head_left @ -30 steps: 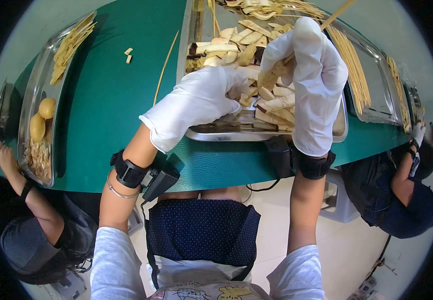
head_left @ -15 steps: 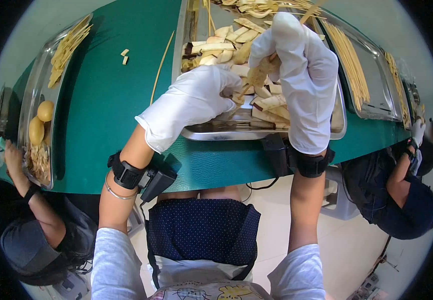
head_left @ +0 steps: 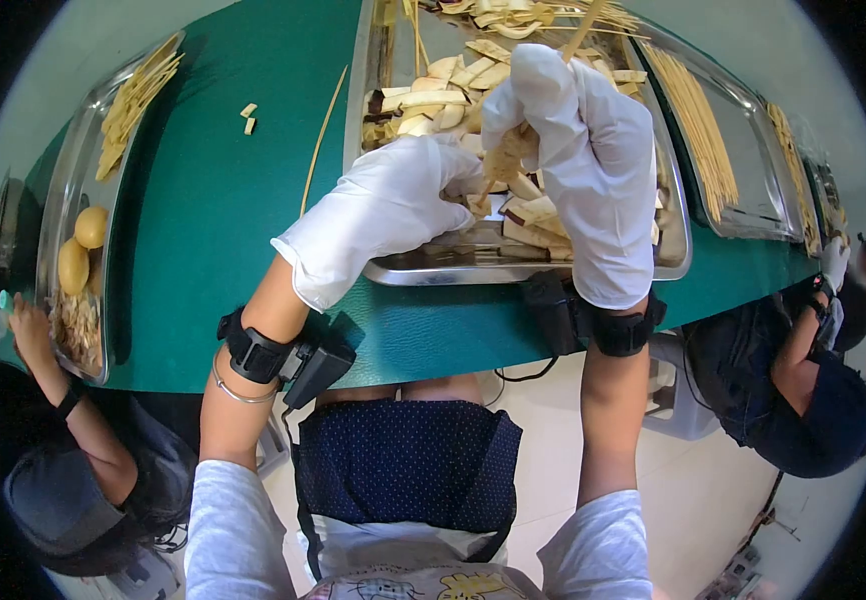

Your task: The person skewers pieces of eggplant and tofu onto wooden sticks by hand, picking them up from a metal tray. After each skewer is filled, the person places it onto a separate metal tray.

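Both my hands wear white gloves over a metal tray (head_left: pixel 433 272) of pale cut slices (head_left: pixel 428 98), some edged with dark skin. My right hand (head_left: pixel 593 150) is closed round a wooden skewer (head_left: pixel 583 28) whose end sticks up past the fingers. Below its fingers, pale food pieces (head_left: pixel 509 158) sit on the skewer. My left hand (head_left: pixel 403 190) is closed at the skewer's lower end, pinching a small pale piece (head_left: pixel 479 206). Its fingertips are partly hidden.
A lone skewer (head_left: pixel 323 140) and two small scraps (head_left: pixel 250 118) lie on the green table (head_left: pixel 223 230). The left tray (head_left: pixel 118 190) holds skewers and yellow round items; the right tray (head_left: pixel 753 170) holds skewers. Co-workers (head_left: pixel 73 480) (head_left: pixel 803 380) flank both sides.
My right hand has shifted slightly left and down with the skewer, nearer my left hand. My left hand has hardly moved. The left co-worker's hand has moved slightly down.
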Demonstrator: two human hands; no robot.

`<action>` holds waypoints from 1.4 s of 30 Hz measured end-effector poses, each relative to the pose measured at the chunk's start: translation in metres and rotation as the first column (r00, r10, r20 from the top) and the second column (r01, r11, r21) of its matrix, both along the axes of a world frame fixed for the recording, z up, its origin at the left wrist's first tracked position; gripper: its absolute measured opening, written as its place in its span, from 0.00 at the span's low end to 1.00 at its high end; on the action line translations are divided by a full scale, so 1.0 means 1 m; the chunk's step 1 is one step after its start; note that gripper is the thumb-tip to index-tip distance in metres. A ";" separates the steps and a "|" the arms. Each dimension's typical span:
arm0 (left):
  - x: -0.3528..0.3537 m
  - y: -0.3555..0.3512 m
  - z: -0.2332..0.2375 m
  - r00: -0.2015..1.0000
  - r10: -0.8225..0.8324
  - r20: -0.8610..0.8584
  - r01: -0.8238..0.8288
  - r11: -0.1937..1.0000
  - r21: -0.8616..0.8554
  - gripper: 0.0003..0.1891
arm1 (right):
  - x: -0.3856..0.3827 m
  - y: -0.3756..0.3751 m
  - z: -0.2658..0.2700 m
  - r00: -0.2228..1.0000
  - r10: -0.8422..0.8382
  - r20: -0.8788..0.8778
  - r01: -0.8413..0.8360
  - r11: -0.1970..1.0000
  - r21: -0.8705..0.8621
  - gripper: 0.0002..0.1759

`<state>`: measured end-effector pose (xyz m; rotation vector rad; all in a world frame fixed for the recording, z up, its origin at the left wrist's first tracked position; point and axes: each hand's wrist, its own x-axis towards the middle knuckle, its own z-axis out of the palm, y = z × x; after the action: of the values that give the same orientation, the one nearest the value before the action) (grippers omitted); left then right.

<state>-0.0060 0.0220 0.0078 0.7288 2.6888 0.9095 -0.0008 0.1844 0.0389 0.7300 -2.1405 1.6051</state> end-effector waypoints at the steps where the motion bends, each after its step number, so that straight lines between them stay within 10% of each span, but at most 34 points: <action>1: -0.001 0.000 0.000 0.999 0.005 0.054 -0.006 1.000 0.013 0.14 | -0.002 0.001 -0.002 1.000 0.007 -0.005 -0.007 1.000 -0.009 0.19; 34: -0.005 -0.003 -0.006 0.999 0.006 0.054 -0.008 0.999 0.031 0.13 | -0.008 0.004 -0.011 0.990 -0.081 0.113 0.077 0.996 0.047 0.20; 42: -0.010 -0.008 -0.012 0.996 -0.024 0.090 0.001 0.969 0.248 0.15 | -0.006 0.024 0.006 0.964 -0.139 0.228 0.186 0.962 -0.200 0.19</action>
<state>-0.0157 0.0144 -0.0045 0.7307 2.5145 1.2604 -0.0065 0.2081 0.0454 0.3151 -2.0550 1.8602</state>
